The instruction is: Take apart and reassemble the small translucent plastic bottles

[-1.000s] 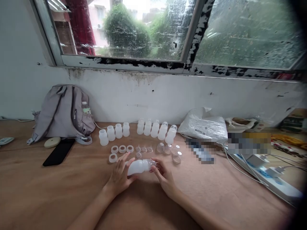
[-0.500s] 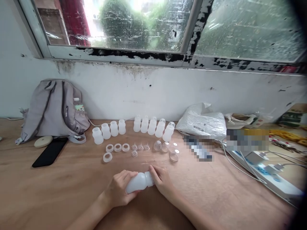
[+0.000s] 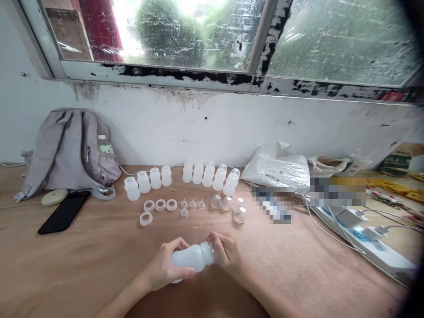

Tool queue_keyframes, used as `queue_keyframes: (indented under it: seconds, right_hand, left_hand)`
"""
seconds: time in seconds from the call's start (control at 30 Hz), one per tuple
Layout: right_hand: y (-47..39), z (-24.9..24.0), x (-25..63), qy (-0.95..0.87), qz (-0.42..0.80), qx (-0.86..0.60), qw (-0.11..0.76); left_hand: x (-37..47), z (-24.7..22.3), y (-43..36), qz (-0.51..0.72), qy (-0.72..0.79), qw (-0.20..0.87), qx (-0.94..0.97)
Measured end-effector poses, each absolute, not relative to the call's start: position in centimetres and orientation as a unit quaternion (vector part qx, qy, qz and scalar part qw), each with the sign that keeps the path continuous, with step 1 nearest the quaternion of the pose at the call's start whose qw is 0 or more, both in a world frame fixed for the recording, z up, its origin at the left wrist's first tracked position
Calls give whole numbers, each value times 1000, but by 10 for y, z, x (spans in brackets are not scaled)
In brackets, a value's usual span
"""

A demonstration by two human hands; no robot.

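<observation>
A frosted white baby bottle lies tilted on its side between my hands above the table. My left hand wraps round its body near the base. At the collar end, my right hand is closed over the top, where a bit of clear plastic shows; my fingers hide the rest. Beyond my hands lie several white collar rings, several clear teats and several clear dome caps. Behind them stand open bottle bodies on the left and capped bottles on the right.
A grey backpack, a black phone and a round cream object are at the left. A silvery plastic package rests by the wall. Cables and a white power strip run along the right.
My right hand has turned and closed further round the bottle's top. My left hand's grip has shifted, with the thumb now along the bottle's near side. The view has moved slightly.
</observation>
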State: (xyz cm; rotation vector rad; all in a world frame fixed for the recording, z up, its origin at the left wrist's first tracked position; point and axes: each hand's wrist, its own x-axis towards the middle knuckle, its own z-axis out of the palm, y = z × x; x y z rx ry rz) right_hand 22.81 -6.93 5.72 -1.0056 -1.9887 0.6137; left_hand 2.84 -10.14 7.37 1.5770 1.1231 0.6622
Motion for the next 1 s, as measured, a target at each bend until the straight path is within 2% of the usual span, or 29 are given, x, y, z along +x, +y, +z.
queue_keyframes:
  seconds: [0.17,0.3,0.4,0.6,0.73,1.0]
  right_hand:
    - [-73,58,229,-821,196,-343,412]
    - [-74,56,232,-849,108,-298,423]
    - [-69,56,243,-835,102,-325,431]
    - [-33,66,273,-652,89,-555,508]
    - [-16,64,283,-627,38,-561,539]
    - [-3,44,291,-751,-52,-494,435]
  left_hand:
    - [22,73,-95,195,413,718,525]
    - [22,74,-96,156,352,795,469]
    - [18,70,-96,166,334,809,455]
    - [-7,51,-84,282,344,810,382]
    - [-10,47,-75,365,363,805,294]
    - [-4,54,-78,378,375,802,271]
